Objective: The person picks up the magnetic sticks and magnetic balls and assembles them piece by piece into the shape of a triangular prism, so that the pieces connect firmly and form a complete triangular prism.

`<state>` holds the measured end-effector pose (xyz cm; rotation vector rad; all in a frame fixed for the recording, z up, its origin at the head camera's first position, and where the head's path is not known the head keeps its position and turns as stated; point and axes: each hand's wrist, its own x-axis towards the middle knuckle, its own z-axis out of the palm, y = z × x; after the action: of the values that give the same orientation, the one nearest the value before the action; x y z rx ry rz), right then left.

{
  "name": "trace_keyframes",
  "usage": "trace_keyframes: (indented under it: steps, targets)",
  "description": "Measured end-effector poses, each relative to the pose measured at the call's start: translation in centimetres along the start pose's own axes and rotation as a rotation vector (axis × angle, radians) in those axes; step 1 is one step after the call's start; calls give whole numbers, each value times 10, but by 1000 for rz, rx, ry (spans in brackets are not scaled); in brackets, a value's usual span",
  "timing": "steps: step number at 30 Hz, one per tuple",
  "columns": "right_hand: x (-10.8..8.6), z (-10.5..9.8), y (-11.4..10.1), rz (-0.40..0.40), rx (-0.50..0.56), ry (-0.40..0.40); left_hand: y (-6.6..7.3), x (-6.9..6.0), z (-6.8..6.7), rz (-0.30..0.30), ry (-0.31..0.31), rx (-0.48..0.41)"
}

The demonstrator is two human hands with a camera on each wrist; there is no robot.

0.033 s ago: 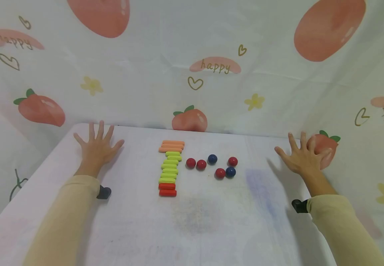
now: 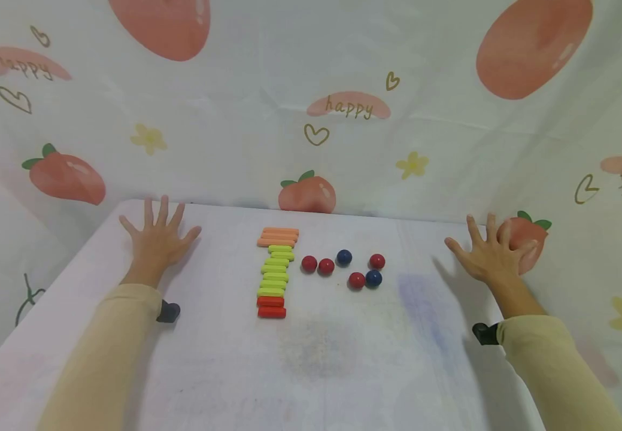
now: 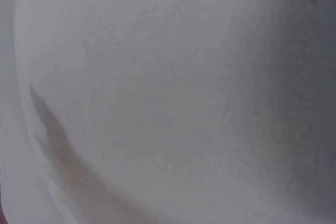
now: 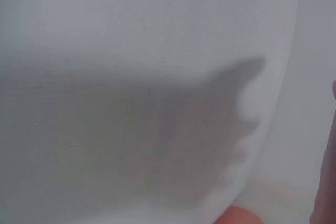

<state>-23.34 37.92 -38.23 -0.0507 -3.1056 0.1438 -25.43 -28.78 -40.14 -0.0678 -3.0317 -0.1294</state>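
In the head view my left hand [image 2: 158, 242] is at the left side of the white table, fingers straight and spread, holding nothing. At the right side my right hand [image 2: 492, 257] is spread the same way, also holding nothing. Between them, nearer the left hand, a column of short coloured sticks lies flat: three orange sticks [image 2: 278, 237] at the far end, several yellow-green sticks [image 2: 275, 269] in the middle, two red sticks [image 2: 271, 312] nearest me. Right of the column lie several red balls [image 2: 326, 267] and two blue balls [image 2: 344, 258], loosely scattered.
A white cloth printed with fruit, hearts and "happy" [image 2: 349, 106] hangs behind the table [image 2: 224, 371]. Small dark devices [image 2: 168, 312] sit at both wrists. A dark green cord [image 2: 29, 296] hangs at far left. Both wrist views show mostly pale surface with a hand shadow [image 4: 173, 135].
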Motion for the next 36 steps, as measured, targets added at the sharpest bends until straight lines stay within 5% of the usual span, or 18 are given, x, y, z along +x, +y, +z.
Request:
trace_keyframes:
  steps: [15, 23, 30, 36]
  targets:
    - [-7, 0, -3, -32, -28, -19, -2, -4, -5, 5, 4, -9]
    - [-8, -8, -24, -90, -38, -5, 0, -2, -4, 35, 19, 26]
    - [-15, -10, -45, -154, -35, 36, 12, -2, -9, 103, -8, 39]
    - [-25, -7, -61, -256, 164, -41, 32, -14, -13, 229, -6, -47]
